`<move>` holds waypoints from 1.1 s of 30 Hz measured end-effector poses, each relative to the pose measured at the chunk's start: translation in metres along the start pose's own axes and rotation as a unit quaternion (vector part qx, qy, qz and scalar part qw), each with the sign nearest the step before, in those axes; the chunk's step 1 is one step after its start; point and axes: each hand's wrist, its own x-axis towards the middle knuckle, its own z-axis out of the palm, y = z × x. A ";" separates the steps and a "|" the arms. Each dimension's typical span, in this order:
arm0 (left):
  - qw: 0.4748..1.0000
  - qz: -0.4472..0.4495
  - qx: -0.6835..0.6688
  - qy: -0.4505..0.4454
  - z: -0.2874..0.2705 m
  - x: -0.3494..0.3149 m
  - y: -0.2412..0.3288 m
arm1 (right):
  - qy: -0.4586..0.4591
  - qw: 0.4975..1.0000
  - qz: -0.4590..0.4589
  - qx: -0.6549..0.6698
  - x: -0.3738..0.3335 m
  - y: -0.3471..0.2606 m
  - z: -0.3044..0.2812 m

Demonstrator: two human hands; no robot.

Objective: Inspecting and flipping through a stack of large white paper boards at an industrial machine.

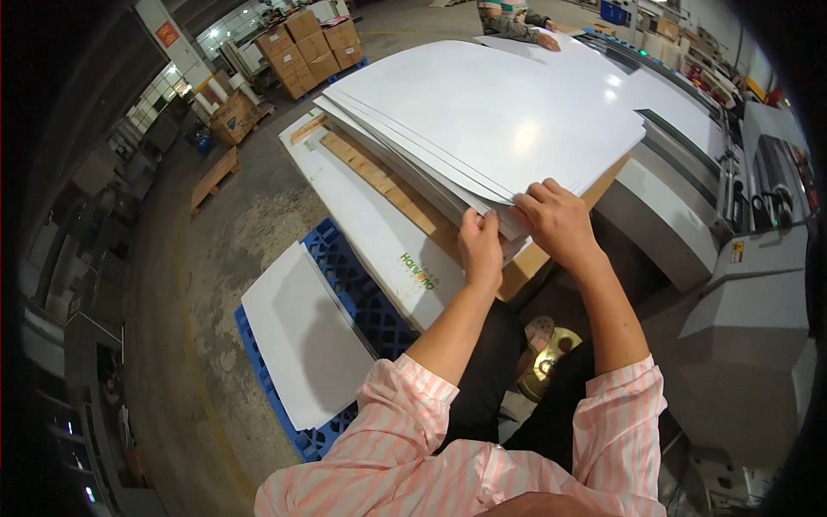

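Observation:
A stack of large glossy white sheets (448,103) lies in front of me on wooden boards. With its fingers closed, my right hand (556,222) pinches the near corner of the upper sheets, which is bent upward. Just left of it, my left hand (481,246) has thumb and fingers pressed together on the edges of the sheets beneath. The upper sheets fan slightly apart along the left edge. How many sheets each hand grips is hidden by the fingers.
A white board (370,224) supports the stack. To the left, more white sheets (306,345) lie on a blue plastic pallet (332,250). A grey machine (741,319) stands at right. Another person's hand (548,41) rests on sheets at the far side. Cardboard boxes (301,47) stand far left.

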 end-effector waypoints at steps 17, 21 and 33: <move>0.997 -0.035 -0.047 -0.046 0.000 -0.005 0.007 | -0.063 0.992 0.112 -0.008 -0.006 0.006 0.005; 0.997 -0.020 -0.041 -0.062 -0.001 -0.004 0.009 | -0.090 0.988 0.118 -0.030 -0.006 0.001 0.001; 0.995 -0.011 -0.079 -0.066 0.000 -0.004 0.004 | -0.149 0.973 0.176 0.032 -0.002 -0.012 -0.009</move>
